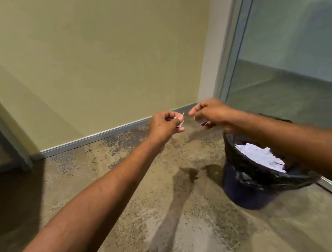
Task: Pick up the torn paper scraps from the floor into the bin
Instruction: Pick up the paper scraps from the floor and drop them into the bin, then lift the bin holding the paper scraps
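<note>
Fingers (173, 123) of left hand (164, 127) and right hand (212, 111) pinch mostly hidden paper scraps (180, 123); right forearm (282, 135) crosses the bin (247, 189).

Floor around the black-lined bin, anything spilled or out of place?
Nothing spilled: white torn paper scraps sit inside the black-lined bin. Only dark blotchy staining on the concrete floor by the grey baseboard stands out.

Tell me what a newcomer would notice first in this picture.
Mid-frame, the left hand and right hand each pinch small torn paper scraps above the floor. At lower right stands a black-lined bin filled with white paper, beside a glass panel.
</note>
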Tool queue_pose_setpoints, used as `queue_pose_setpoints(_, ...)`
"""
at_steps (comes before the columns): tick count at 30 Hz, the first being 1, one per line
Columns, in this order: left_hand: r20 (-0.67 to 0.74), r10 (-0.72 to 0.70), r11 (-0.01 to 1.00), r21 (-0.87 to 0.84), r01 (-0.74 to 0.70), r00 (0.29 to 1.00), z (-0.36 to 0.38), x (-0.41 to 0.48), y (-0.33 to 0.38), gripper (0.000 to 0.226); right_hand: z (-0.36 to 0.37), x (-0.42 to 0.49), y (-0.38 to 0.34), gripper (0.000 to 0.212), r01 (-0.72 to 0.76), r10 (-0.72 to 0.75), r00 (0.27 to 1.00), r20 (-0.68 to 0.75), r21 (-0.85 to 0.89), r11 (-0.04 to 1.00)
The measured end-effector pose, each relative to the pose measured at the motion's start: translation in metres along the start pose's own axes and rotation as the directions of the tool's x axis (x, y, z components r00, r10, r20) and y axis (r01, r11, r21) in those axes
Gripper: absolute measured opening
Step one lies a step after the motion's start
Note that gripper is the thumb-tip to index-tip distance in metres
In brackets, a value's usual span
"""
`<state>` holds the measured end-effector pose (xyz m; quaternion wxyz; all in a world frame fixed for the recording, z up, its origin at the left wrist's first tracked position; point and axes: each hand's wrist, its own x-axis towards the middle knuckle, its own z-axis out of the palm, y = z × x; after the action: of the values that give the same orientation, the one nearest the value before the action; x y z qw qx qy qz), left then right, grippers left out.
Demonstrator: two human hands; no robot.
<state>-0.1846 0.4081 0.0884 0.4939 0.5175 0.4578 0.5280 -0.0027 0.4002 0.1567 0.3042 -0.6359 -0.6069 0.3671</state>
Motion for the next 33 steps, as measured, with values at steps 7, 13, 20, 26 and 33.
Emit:
queue_pose_setpoints(7,0.191,0.013,1.0,0.014,-0.016,0.982,0.103,-0.017,0.026,0.014,-0.105,-0.053,0.053,0.023,-0.108,0.083,0.98,-0.178,-0.134,0.985)
queue_pose_setpoints(13,0.293,0.016,0.993,0.107,-0.049,0.956,0.178,-0.029,0.025,0.008,-0.162,-0.073,0.106,0.016,-0.202,0.156,0.959,-0.239,-0.185,0.962)
queue_pose_setpoints(20,0.453,-0.109,0.967,0.253,-0.01,0.885,0.215,-0.022,0.002,0.082,-0.198,-0.061,0.147,0.011,-0.257,0.234,0.949,-0.213,-0.09,0.962)
queue_pose_setpoints(26,0.208,0.064,0.918,0.372,-0.14,0.976,0.209,-0.04,-0.002,0.065,-0.206,-0.051,0.152,0.007,-0.186,0.146,0.972,-0.185,-0.217,0.958)
queue_pose_setpoints(33,-0.05,-0.388,0.919,0.045,0.391,0.92,0.199,-0.084,-0.018,0.084,-0.257,-0.1,0.162,0.032,-0.152,0.054,0.979,-0.199,-0.524,0.838)
